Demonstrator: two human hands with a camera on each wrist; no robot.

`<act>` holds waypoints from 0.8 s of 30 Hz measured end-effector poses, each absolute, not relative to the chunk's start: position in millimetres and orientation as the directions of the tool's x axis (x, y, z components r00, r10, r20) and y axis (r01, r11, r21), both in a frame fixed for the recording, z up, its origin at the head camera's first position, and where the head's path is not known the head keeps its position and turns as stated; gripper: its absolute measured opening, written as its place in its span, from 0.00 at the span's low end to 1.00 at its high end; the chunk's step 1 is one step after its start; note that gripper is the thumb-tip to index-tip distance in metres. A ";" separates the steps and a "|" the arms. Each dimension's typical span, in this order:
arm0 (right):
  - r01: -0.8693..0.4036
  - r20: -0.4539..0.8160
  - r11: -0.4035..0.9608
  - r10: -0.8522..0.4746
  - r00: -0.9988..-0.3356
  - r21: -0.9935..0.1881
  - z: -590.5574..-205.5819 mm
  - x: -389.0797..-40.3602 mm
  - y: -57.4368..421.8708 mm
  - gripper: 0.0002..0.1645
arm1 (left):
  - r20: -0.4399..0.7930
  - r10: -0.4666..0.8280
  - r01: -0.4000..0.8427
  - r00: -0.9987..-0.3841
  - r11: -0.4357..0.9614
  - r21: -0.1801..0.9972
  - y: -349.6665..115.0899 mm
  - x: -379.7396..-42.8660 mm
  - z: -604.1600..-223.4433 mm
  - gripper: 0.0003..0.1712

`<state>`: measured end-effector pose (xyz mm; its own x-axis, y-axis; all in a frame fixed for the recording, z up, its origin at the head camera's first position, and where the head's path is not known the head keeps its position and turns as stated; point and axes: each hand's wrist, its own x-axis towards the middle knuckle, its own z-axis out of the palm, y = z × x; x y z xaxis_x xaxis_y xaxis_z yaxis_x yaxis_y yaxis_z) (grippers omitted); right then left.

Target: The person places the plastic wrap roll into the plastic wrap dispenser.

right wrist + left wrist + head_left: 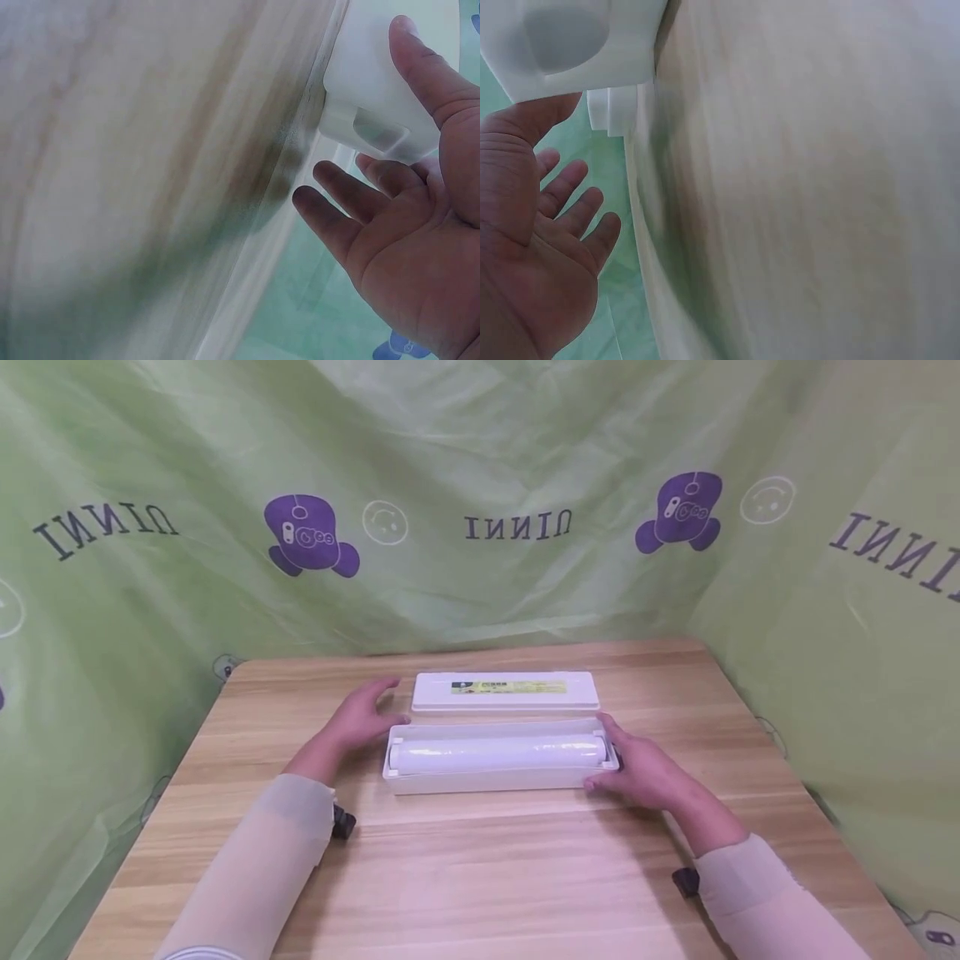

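Note:
A long white plastic box [487, 782] lies lengthwise across the table with its top off. Inside it is a shiny white roll [498, 754] that looks like cling film. My right hand [651, 772] grips the box's right end, thumb on the front wall and index finger at the back corner. In the right wrist view, the other fingers extend past the box end [360, 67]. At the left end, my left hand [358, 720] has its fingers spread; in the left wrist view the thumb touches or nearly touches the box [630, 64].
Behind the box lies its white lid [435, 695], with a yellow-green label. The wooden table [480, 877] is bordered by a green printed curtain [450, 593] at the back and sides. Each wrist carries a small black mount [343, 822].

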<state>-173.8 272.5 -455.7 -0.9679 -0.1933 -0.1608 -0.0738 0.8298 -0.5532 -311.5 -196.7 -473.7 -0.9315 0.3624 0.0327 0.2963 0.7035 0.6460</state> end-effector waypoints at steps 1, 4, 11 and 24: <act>-0.078 -0.158 0.830 -0.195 -0.968 -0.552 -455.8 -174.0 272.6 0.76 | 0.031 0.363 0.295 -0.931 0.700 0.651 -195.2 -312.1 -472.4 0.51; -0.093 -0.145 0.830 -0.204 -0.968 -0.550 -456.6 -174.1 272.7 0.75 | 0.023 0.360 0.283 -0.933 0.691 0.665 -190.4 -313.3 -467.9 0.52; -0.115 -0.120 0.828 -0.214 -0.969 -0.548 -457.5 -173.7 273.7 0.75 | 0.015 0.362 0.280 -0.932 0.693 0.665 -182.0 -317.5 -460.6 0.53; -0.117 -0.118 0.831 -0.213 -0.970 -0.543 -455.8 -171.7 272.1 0.74 | -0.027 0.366 0.268 -0.930 0.728 0.631 -177.3 -326.9 -462.1 0.57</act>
<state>-171.7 272.1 -455.8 -0.9698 -0.2133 -0.1184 -0.1165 0.8314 -0.5433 -326.9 -177.3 -462.1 -0.9304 0.3655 -0.0271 0.2678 0.7285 0.6305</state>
